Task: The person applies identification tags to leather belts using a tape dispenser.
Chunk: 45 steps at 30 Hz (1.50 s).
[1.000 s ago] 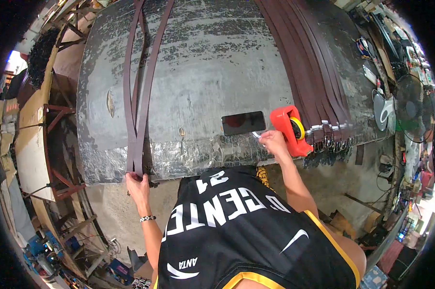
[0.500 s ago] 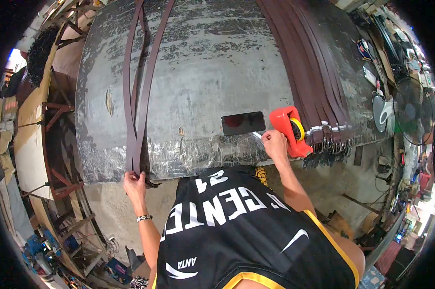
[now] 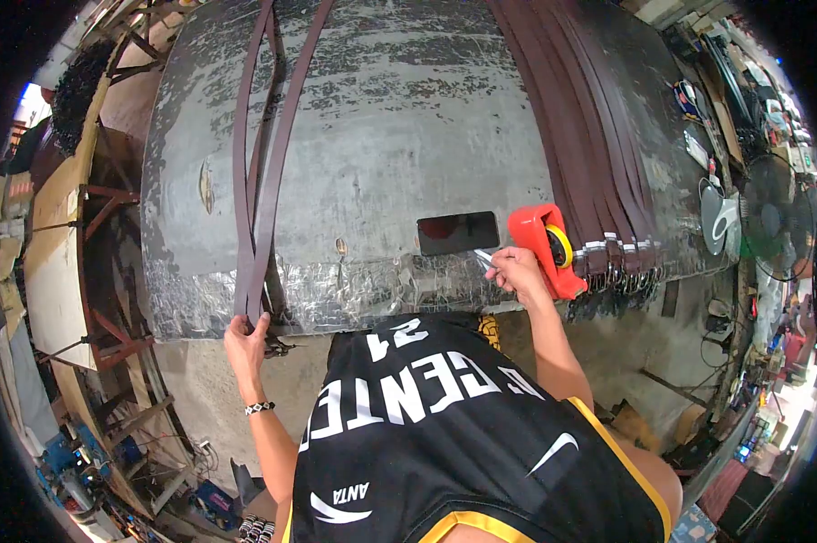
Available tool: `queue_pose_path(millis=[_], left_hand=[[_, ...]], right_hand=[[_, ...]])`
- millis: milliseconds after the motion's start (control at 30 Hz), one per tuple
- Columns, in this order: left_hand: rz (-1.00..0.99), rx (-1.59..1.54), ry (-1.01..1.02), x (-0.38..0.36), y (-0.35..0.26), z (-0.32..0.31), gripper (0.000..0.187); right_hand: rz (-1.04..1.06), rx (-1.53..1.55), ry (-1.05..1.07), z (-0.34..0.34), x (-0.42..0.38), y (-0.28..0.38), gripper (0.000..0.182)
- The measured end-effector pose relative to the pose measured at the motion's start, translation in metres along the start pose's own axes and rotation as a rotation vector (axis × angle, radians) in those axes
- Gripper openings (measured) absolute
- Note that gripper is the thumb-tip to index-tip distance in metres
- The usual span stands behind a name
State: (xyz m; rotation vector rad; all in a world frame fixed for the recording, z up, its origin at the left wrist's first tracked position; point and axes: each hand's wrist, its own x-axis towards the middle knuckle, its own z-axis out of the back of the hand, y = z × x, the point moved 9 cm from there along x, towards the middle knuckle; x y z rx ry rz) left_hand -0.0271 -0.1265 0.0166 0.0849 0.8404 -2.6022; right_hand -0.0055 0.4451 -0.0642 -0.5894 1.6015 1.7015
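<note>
At table edge, left hand (image 3: 245,342) now lower.

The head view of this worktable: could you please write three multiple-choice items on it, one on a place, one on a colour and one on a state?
1. Where does the black phone lie?
A. On the table, left of the tape dispenser
B. On the floor
C. On top of the strap bundle

2. What colour is the tape dispenser?
A. Blue
B. Red
C. Green

3. What is the left hand doing?
A. Hanging free
B. Resting on the phone
C. Gripping the brown straps at the table edge

Answers: 1 A, it sits flat beside the dispenser; 2 B, its body is bright red; 3 C, the fingers close on the strap ends.
</note>
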Motion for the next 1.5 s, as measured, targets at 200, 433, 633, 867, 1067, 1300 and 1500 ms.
queue_pose_path(millis=[200, 433, 633, 867, 1067, 1300, 1500], left_hand=[[0.148, -0.591, 0.08, 0.0, -0.01, -0.008, 0.03], [0.246, -0.866, 0.145, -0.005, -0.026, -0.014, 0.028], [0.285, -0.893, 0.178, -0.012, -0.032, -0.023, 0.026], [0.291, -0.869, 0.183, -0.014, -0.036, -0.025, 0.025], [0.319, -0.935, 0.206, -0.013, -0.035, -0.025, 0.021], [0.549, -1.348, 0.21, -0.019, -0.037, -0.022, 0.021], [0.216, -1.233, 0.387, -0.036, -0.114, 0.002, 0.03]], right_hand=[[-0.009, 0.243, 0.146, -0.005, -0.007, 0.001, 0.017], [-0.109, 0.441, 0.175, -0.016, 0.001, -0.014, 0.024], [0.005, 0.329, 0.116, -0.018, -0.007, -0.005, 0.023], [0.011, 0.357, 0.129, -0.017, -0.004, -0.007, 0.023], [0.019, 0.377, 0.147, -0.018, -0.011, -0.001, 0.018], [0.151, 0.336, 0.173, -0.016, -0.021, 0.018, 0.012], [0.273, 0.295, 0.222, -0.04, -0.044, 0.073, 0.013]])
